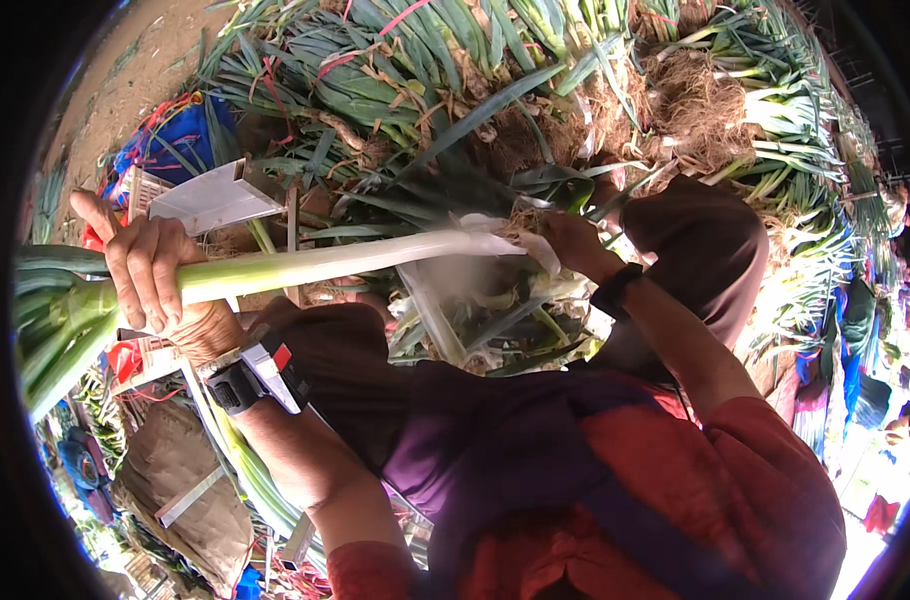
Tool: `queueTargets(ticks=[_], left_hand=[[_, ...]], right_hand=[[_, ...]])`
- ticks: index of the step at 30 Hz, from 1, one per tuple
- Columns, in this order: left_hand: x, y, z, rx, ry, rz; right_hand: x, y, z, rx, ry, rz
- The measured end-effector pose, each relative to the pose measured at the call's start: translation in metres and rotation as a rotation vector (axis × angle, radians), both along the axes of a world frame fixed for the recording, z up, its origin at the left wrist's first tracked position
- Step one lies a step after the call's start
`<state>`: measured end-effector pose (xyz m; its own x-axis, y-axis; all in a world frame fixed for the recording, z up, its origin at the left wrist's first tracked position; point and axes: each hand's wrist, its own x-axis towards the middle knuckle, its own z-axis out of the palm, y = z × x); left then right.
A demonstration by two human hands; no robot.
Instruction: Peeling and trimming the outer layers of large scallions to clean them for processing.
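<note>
A long leek (345, 258) lies crosswise before me, its dark green leaves to the left and its white shaft and roots to the right. My left hand (155, 270) is wrapped round the pale green part where the leaves begin. At the root end, my right hand (578, 245) is closed in shadow, with its fingertips partly hidden. A loose whitish flap of outer skin (543, 254) hangs beside those fingers. Below the shaft, stripped leaves and pale peelings (480, 310) lie between my knees.
Piled leeks (375, 75) with brown roots (695, 105) stretch across the far side. A grey metal piece (215, 197) and a blue bundle (175, 140) stand at far left. Brown sheeting (185, 490) lies at lower left, and more leeks (790, 170) are heaped at right.
</note>
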<state>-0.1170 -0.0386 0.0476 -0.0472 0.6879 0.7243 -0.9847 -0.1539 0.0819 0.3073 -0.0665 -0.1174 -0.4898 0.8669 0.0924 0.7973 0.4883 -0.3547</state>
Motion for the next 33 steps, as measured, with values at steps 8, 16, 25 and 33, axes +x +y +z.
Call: queueTargets(ticks=[8, 16, 25, 33], left_hand=[[-0.005, 0.01, -0.006, -0.003, 0.024, -0.039], [0.001, 0.01, -0.003, -0.348, 0.187, 0.323], [0.023, 0.023, -0.005, -0.529, 0.352, 0.365], [0.04, 0.048, -0.023, -1.11, 0.533, 0.857]], right_hand=[[-0.053, 0.006, 0.068, 0.151, 0.371, 0.047], [-0.065, -0.017, 0.067, 0.166, 0.055, 0.179], [-0.091, -0.031, 0.099, 0.037, 0.465, 0.574], [-0.033, -0.07, 0.122, 0.108, 0.222, 0.483]])
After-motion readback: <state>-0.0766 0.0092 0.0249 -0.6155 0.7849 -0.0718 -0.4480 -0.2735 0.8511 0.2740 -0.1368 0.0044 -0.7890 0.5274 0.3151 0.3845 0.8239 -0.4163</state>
